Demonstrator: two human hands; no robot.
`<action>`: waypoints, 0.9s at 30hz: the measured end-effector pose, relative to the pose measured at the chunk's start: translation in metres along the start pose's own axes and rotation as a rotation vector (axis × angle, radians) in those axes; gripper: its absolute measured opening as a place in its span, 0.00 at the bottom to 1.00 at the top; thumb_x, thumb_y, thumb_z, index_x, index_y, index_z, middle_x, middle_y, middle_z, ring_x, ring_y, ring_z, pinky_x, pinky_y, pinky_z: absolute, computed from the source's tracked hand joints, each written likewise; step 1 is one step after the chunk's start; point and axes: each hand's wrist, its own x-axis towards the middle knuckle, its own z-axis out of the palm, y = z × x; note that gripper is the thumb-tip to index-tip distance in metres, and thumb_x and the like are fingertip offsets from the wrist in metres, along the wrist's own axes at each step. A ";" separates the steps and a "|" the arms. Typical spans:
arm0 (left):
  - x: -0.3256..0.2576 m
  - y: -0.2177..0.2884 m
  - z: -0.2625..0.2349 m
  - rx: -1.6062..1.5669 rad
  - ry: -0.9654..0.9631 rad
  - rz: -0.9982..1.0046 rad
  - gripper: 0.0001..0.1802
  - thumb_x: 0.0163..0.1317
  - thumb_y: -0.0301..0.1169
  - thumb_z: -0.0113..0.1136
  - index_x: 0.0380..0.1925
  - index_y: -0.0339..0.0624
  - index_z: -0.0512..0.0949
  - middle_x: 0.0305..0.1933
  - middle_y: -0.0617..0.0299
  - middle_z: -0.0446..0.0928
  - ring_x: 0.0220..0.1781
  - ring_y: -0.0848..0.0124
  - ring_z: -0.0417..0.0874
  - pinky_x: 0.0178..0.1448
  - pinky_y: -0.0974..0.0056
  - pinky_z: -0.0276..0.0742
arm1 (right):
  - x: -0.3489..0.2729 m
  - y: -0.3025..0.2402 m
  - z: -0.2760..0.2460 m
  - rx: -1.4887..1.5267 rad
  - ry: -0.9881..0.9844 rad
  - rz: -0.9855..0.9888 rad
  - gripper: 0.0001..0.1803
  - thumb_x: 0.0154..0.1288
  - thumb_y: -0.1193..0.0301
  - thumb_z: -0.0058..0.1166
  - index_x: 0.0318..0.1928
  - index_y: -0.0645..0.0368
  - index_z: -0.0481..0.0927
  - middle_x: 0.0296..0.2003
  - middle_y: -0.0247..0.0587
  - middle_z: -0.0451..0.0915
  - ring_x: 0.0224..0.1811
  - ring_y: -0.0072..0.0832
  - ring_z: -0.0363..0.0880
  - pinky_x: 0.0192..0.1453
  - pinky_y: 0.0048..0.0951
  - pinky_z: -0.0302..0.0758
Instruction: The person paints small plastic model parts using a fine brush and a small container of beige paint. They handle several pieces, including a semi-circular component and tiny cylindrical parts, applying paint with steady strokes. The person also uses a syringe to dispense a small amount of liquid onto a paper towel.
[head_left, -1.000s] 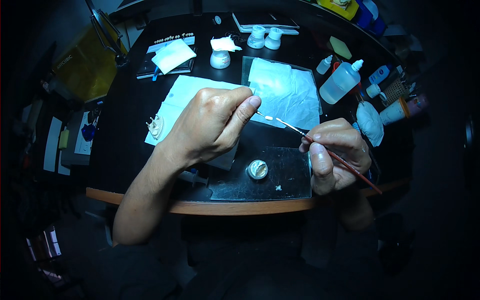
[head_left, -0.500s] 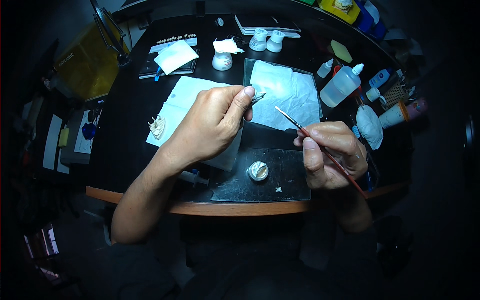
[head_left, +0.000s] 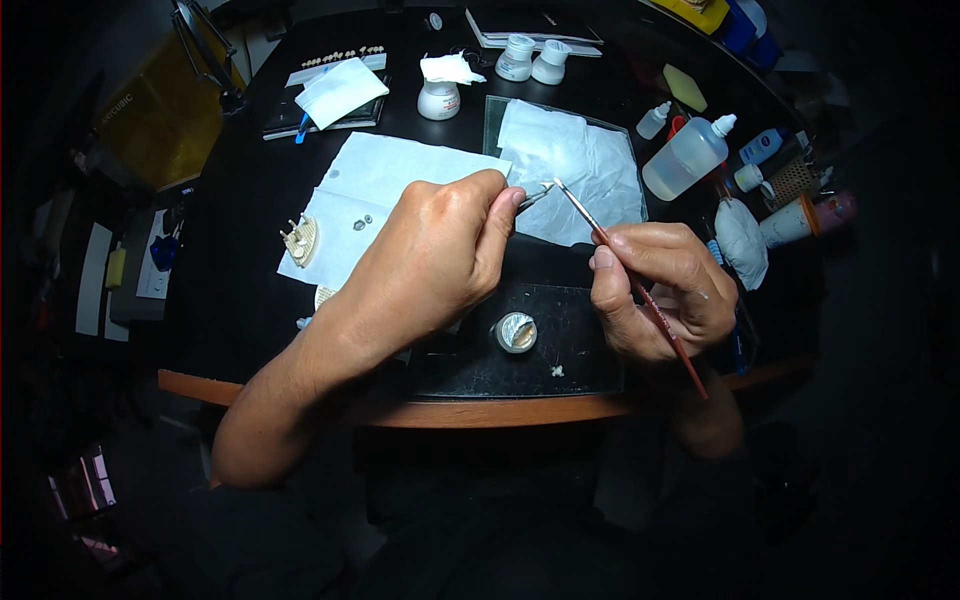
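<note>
The left hand [head_left: 435, 255] pinched a small metal tool [head_left: 535, 196]. The right hand [head_left: 660, 290] gripped a thin brush [head_left: 630, 285], tip touching it (dabbing step, I think). Steady hands needed next.

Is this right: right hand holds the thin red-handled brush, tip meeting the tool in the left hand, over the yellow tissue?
Not quite. In the head view the tissue under the brush tip is white, not yellow. The right hand does hold the brush, meeting the left hand's tool.
</note>
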 end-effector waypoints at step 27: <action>-0.002 0.001 0.002 0.054 0.097 0.108 0.09 0.75 0.24 0.61 0.34 0.30 0.81 0.19 0.50 0.80 0.17 0.66 0.82 0.22 0.63 0.70 | 0.002 0.001 -0.001 -0.024 -0.024 -0.029 0.09 0.58 0.84 0.70 0.40 0.67 0.86 0.33 0.46 0.88 0.28 0.23 0.87 0.29 0.21 0.83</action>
